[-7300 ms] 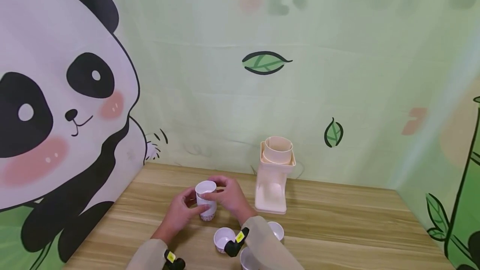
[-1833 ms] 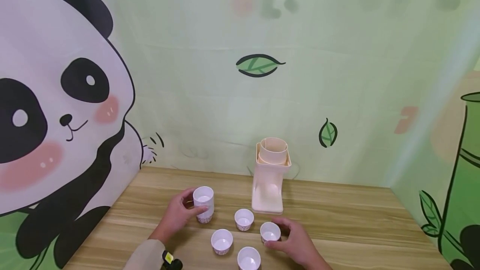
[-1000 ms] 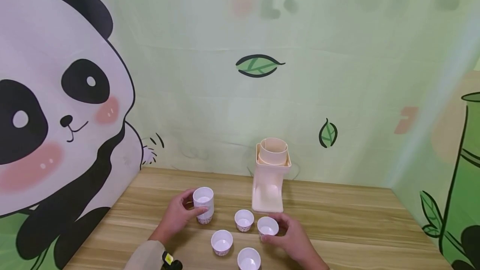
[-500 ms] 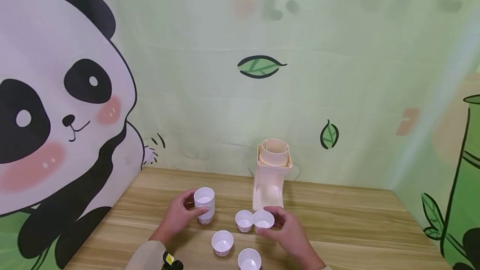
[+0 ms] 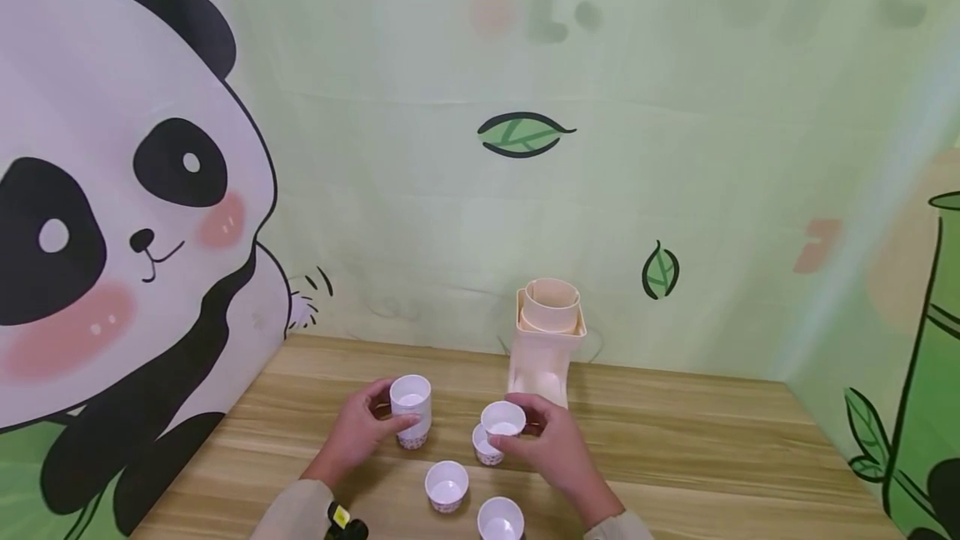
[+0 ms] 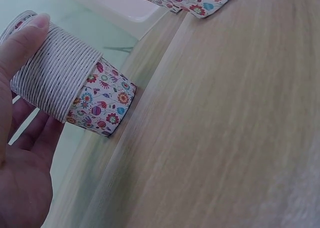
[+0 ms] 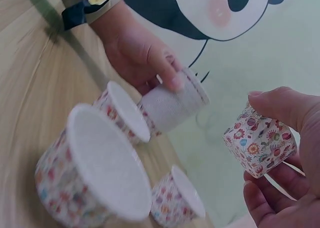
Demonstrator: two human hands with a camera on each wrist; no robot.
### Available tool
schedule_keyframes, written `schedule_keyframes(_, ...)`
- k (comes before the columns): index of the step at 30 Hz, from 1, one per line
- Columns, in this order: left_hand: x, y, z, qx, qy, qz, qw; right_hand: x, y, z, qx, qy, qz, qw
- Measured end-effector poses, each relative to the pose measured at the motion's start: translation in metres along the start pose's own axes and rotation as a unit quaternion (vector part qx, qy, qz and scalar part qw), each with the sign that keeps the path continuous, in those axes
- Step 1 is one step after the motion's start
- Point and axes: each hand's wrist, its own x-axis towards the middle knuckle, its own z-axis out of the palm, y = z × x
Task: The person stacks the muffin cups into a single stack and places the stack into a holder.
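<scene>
My left hand grips a tall stack of nested white paper cups, which stands upright on the table. In the left wrist view, the stack has many rims packed close, with flower print showing on the lowest cup. My right hand pinches a single flower-printed paper cup between thumb and fingers, raised off the table, mouth up. It partly covers another paper cup standing below. The right wrist view shows the held cup apart from the stack.
Two more paper cups, one nearer the stack and one at the front, stand mouth up on the wooden table. A pale pink holder with a round tube on top stands near the back wall, behind my right hand.
Earlier both hands were on the stack. My right hand has since taken the rightmost cup, lifted it and carried it left, in front of another cup. The left hand stays on the stack.
</scene>
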Motion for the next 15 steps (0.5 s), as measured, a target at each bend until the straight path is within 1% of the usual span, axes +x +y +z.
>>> schedule_keyframes(6,-0.001,0.0,0.0,-0.011,-0.002,0.006,0.9999,0.014,-0.011,0.014,0.0,-0.018,-0.012,1.0)
schedule_keyframes(15,0.0,0.002,-0.001,-0.014,-0.008,0.007,0.9998,0.032,-0.025,0.037,0.002,-0.037,-0.03,0.999)
